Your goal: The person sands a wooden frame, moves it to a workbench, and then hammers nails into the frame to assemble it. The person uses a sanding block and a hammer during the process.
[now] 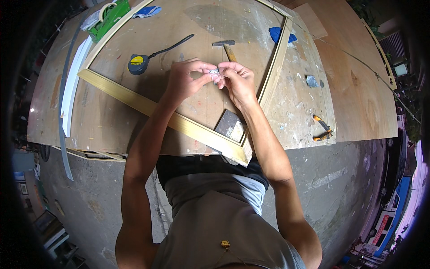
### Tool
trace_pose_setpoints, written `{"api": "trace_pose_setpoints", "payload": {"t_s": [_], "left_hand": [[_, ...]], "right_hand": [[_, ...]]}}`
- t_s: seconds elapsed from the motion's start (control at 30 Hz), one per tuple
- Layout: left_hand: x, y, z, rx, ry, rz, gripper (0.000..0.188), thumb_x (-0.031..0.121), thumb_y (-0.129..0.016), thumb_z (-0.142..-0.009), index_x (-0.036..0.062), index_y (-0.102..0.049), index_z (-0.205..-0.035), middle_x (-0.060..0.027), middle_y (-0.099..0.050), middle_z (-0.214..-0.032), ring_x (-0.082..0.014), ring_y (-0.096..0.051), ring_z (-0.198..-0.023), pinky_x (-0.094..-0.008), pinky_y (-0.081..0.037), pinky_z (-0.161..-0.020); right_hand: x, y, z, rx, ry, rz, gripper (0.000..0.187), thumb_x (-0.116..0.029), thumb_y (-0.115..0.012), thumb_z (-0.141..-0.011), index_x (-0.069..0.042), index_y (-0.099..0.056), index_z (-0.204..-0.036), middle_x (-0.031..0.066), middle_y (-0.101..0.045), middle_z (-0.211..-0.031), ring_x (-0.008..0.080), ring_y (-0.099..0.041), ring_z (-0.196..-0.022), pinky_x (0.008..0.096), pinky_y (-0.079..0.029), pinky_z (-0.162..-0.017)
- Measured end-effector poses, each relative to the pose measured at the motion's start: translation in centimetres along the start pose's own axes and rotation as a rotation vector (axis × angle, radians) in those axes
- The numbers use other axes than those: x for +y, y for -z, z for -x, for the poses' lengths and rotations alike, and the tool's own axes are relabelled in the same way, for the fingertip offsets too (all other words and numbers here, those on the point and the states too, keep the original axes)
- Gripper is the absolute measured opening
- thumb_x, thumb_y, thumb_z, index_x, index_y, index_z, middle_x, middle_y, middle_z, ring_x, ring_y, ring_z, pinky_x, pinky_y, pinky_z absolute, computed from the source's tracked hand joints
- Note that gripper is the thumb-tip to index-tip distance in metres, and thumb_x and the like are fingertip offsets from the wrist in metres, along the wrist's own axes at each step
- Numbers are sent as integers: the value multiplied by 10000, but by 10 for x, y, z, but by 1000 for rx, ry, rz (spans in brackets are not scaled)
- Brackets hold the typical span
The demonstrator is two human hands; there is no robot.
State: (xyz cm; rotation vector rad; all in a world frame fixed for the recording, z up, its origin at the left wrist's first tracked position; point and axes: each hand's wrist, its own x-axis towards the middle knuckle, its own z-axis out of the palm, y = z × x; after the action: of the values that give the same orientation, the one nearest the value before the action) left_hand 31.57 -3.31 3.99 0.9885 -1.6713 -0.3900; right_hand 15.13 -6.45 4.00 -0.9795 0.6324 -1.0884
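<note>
One paint-spotted wooden tabletop (295,103) stands over grey concrete (98,201). On it, a wooden frame (121,96) surrounds a tape measure (138,65) and hammer (229,51); pliers (323,130) lie outside, right. The left forearm (150,127) crosses the frame; left hand (184,80) and right hand (240,84) pinch a small silvery piece (215,71) above its middle.

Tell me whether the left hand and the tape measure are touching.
Apart: the head view shows tabletop between the left hand and the tape measure.
</note>
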Motion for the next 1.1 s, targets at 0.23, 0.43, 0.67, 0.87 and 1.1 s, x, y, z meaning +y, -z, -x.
{"api": "trace_pose_setpoints", "payload": {"t_s": [0.23,0.43,0.67,0.87,1.1], "left_hand": [[0,3,-2,-3,-50,-67,193,37,-733,-687,22,-670,-869,-96,-655,-741,-162,-654,-696,-254,-485,-622],[-1,4,-1,-36,-67,-81,191,36,-729,-686,24,-663,-865,-109,-655,-758,-184,-652,-685,-263,-483,-618],[0,2,-1,-13,-91,-9,170,39,-721,-697,39,-667,-858,-95,-661,-772,-178,-647,-704,-269,-488,-631],[-1,3,0,-4,-83,27,177,15,-706,-705,25,-664,-877,-102,-662,-792,-165,-644,-726,-261,-487,-658],[-2,1,1,26,-68,110,170,32,-713,-705,30,-673,-870,-97,-662,-768,-148,-635,-702,-255,-481,-638]], "right_hand": [[-4,0,1,-60,90,116,144,19,-600,-809,74,-597,-941,139,-646,-773,155,-598,-595,246,-496,-549],[-8,3,3,-105,112,142,126,39,-598,-794,77,-610,-913,139,-657,-773,145,-609,-627,240,-483,-549],[-8,1,4,-86,95,80,115,53,-601,-781,77,-613,-893,140,-655,-761,151,-612,-616,242,-484,-524],[-7,-3,5,-71,64,-15,112,49,-600,-785,86,-599,-891,147,-649,-755,160,-616,-603,241,-489,-513],[-7,-7,6,-27,53,-74,117,77,-559,-784,91,-575,-899,156,-637,-738,162,-613,-588,237,-487,-500]]}}
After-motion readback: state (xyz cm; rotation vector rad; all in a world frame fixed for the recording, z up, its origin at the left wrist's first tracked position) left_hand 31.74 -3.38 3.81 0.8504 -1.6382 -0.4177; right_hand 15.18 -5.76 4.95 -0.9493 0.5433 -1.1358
